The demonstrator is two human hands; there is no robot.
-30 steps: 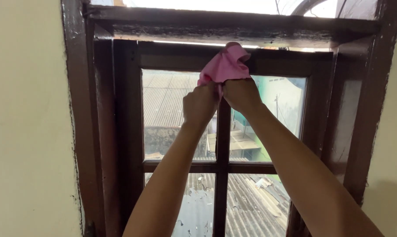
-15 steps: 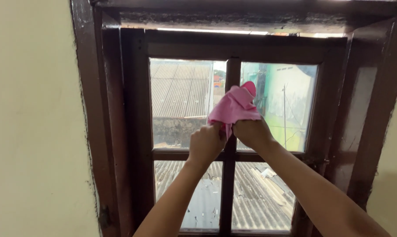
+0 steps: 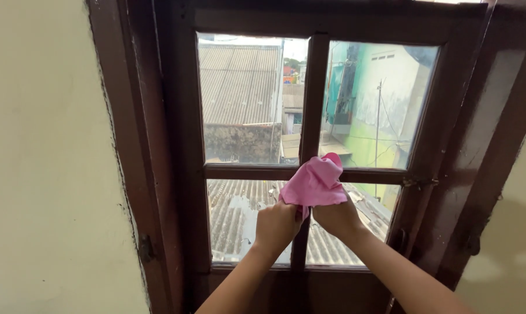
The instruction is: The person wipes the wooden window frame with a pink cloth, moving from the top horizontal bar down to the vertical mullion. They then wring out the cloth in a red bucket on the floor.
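Framing rooftops, brown wooden window (image 3: 184, 151), cream wall (image 3: 48, 157)

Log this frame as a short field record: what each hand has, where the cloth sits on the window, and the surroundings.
left hand: gripping the lower edge of the pink cloth
right hand: gripping the same cloth
cloth position: bunched over the vertical centre bar, at the crossing with the horizontal bar
window frame: dark brown wood, four panes
wall: cream, left of frame
outside: corrugated roofs, green building

Left hand (image 3: 276, 225) and right hand (image 3: 337, 220) press pink cloth (image 3: 316, 184) against window bar (image 3: 310, 110)
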